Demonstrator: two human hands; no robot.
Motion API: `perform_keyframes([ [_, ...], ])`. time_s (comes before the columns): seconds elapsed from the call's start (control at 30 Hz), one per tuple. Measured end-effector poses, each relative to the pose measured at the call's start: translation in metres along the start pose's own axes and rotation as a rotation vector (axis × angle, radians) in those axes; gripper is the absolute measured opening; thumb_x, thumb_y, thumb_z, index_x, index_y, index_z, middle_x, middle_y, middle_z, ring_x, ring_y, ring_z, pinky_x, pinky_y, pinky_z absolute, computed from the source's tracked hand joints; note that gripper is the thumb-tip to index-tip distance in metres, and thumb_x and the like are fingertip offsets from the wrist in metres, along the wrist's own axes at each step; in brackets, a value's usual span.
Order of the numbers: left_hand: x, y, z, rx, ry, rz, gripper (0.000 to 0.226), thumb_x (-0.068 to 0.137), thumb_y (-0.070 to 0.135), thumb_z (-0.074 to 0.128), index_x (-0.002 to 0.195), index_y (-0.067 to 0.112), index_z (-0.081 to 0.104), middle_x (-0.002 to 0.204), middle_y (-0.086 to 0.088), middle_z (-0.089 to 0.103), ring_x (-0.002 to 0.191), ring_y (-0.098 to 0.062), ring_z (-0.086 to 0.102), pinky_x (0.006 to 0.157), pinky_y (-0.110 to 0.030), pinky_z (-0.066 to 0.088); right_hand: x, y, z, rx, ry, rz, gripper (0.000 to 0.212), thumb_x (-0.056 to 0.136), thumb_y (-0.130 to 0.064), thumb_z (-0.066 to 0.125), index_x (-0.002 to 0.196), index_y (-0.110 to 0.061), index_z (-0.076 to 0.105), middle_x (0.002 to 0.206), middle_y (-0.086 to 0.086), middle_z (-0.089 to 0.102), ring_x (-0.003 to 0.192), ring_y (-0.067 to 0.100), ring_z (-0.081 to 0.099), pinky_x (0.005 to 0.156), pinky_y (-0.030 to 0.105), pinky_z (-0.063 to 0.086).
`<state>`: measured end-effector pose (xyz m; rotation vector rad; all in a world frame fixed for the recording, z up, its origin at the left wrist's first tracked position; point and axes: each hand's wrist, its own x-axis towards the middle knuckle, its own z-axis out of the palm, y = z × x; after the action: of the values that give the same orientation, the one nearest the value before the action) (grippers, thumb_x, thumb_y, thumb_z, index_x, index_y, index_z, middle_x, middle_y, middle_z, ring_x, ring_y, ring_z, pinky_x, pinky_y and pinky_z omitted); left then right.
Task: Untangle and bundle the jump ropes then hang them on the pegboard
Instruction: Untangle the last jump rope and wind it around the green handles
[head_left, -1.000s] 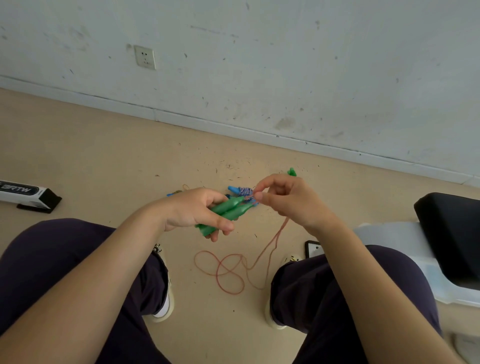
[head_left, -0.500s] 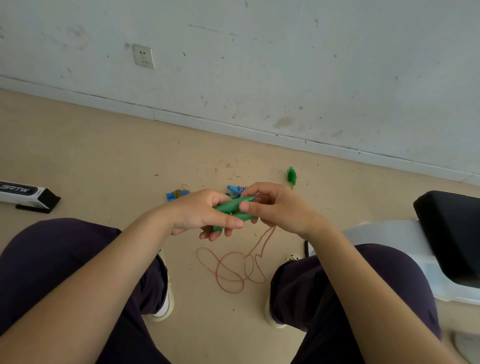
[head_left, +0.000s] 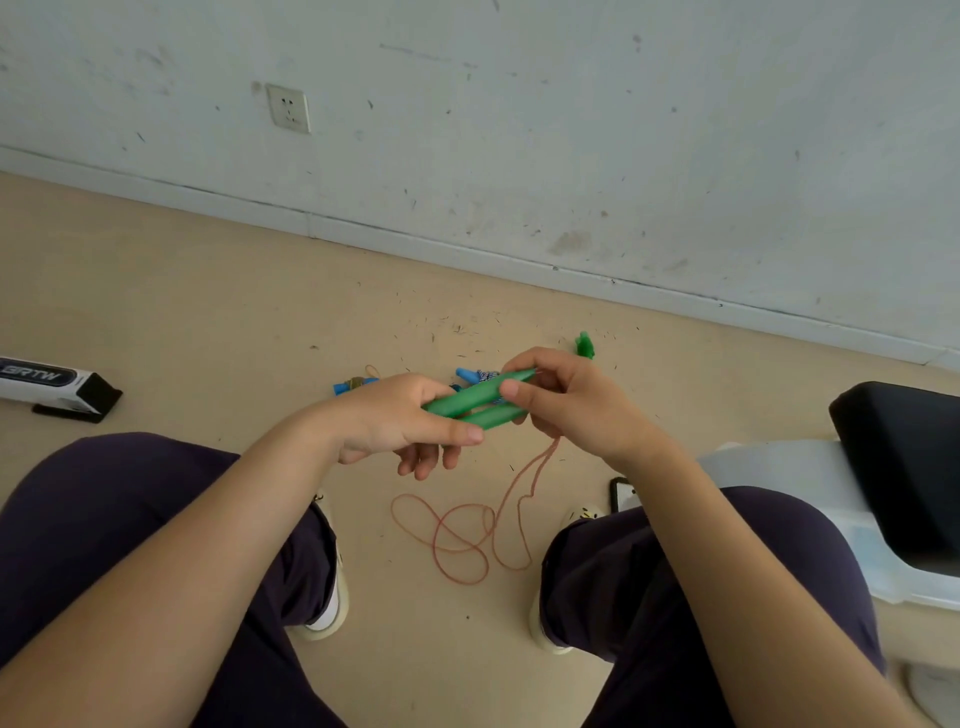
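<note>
Nearest, at six o'clock, two knees in dark purple trousers (head_left: 114, 525) frame the view, with a white shoe (head_left: 328, 605) at each inner edge. Between them on the tan floor (head_left: 208, 312) lies the thin orange-red cord (head_left: 467, 535) of a jump rope in loose loops, one strand rising toward the right hand. Above the loops, near centre, the left hand (head_left: 400, 421) grips the pair of smooth green plastic jump-rope handles (head_left: 478, 402) side by side, thumb curled over them and fingers under. The right hand (head_left: 571, 400), at about two o'clock from the left, pinches the far tips of the same handles between thumb and fingers. Just behind the hands on the floor lie blue jump-rope handles (head_left: 349, 385) with a bundled rope, and a small green piece (head_left: 585, 344) at one o'clock. At nine o'clock lies a white and black box (head_left: 52, 382); at three o'clock, a black cushion (head_left: 904, 467) on a pale plastic seat (head_left: 779, 473). Farthest, a scuffed white wall (head_left: 571, 130) carries a white socket (head_left: 288, 108) at eleven o'clock.
</note>
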<state>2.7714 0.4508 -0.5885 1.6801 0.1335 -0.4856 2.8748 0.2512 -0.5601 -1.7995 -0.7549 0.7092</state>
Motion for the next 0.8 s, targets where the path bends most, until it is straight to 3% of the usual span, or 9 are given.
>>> perform_keyframes([
  [0.13, -0.004, 0.0, -0.003, -0.008, -0.039, 0.03, 0.042, 0.085, 0.043, 0.072, 0.104, 0.007, 0.067, 0.069, -0.002, 0.06, 0.049, -0.013, 0.049, 0.044, -0.023, 0.039, -0.002, -0.001, -0.004, 0.043, -0.014, 0.015, 0.018, 0.097, -0.018, 0.061, 0.106, -0.003, 0.066, 0.062, 0.004, 0.06, 0.047, 0.011, 0.038, 0.045, 0.019, 0.033],
  [0.27, -0.004, 0.001, -0.002, -0.014, -0.037, 0.041, 0.055, 0.078, 0.049, 0.076, 0.107, 0.004, 0.066, 0.07, -0.003, 0.062, 0.049, -0.011, 0.048, 0.043, -0.022, 0.037, -0.004, -0.001, -0.006, -0.026, -0.027, 0.023, 0.017, 0.094, -0.017, 0.066, 0.107, -0.007, 0.069, 0.056, -0.015, 0.058, 0.048, -0.001, 0.047, 0.047, 0.01, 0.035],
  [0.37, -0.003, 0.001, -0.002, -0.036, -0.045, 0.04, 0.043, 0.075, 0.048, 0.078, 0.1, 0.013, 0.07, 0.074, -0.005, 0.067, 0.048, -0.013, 0.052, 0.042, -0.022, 0.038, -0.004, -0.001, -0.007, -0.091, -0.02, 0.01, 0.017, 0.092, -0.017, 0.068, 0.106, -0.011, 0.071, 0.058, -0.021, 0.058, 0.051, -0.004, 0.05, 0.049, 0.008, 0.037],
  [0.5, -0.002, -0.001, -0.002, -0.022, -0.061, 0.007, 0.037, 0.084, 0.039, 0.074, 0.106, 0.009, 0.067, 0.077, -0.004, 0.069, 0.049, -0.014, 0.056, 0.042, -0.021, 0.039, -0.003, 0.0, -0.006, -0.141, -0.008, 0.007, 0.016, 0.089, -0.027, 0.072, 0.102, -0.018, 0.074, 0.066, -0.007, 0.058, 0.052, -0.002, 0.048, 0.051, 0.009, 0.037],
  [0.6, -0.002, -0.001, -0.003, -0.044, -0.05, 0.017, 0.028, 0.09, 0.037, 0.067, 0.103, 0.011, 0.068, 0.071, -0.001, 0.062, 0.047, -0.011, 0.049, 0.041, -0.021, 0.036, -0.002, 0.001, -0.006, -0.019, 0.024, 0.013, 0.02, 0.087, -0.028, 0.072, 0.101, -0.013, 0.073, 0.063, -0.003, 0.054, 0.053, 0.004, 0.047, 0.049, 0.015, 0.036],
  [0.7, -0.001, 0.0, -0.007, -0.23, 0.047, 0.101, 0.032, 0.088, 0.036, 0.069, 0.102, 0.008, 0.067, 0.068, 0.0, 0.06, 0.042, -0.007, 0.042, 0.038, -0.017, 0.03, 0.0, 0.002, -0.012, 0.155, 0.133, -0.012, 0.025, 0.087, -0.031, 0.07, 0.103, -0.012, 0.064, 0.062, 0.004, 0.05, 0.051, 0.015, 0.042, 0.048, 0.025, 0.035],
  [0.8, 0.001, 0.003, -0.012, -0.504, 0.188, 0.234, 0.032, 0.089, 0.034, 0.061, 0.102, 0.005, 0.066, 0.068, 0.002, 0.059, 0.042, -0.005, 0.039, 0.038, -0.016, 0.029, 0.002, 0.005, -0.021, 0.207, 0.27, -0.004, 0.014, 0.093, -0.015, 0.067, 0.097, -0.015, 0.053, 0.065, 0.003, 0.053, 0.05, 0.016, 0.045, 0.05, 0.026, 0.04],
])
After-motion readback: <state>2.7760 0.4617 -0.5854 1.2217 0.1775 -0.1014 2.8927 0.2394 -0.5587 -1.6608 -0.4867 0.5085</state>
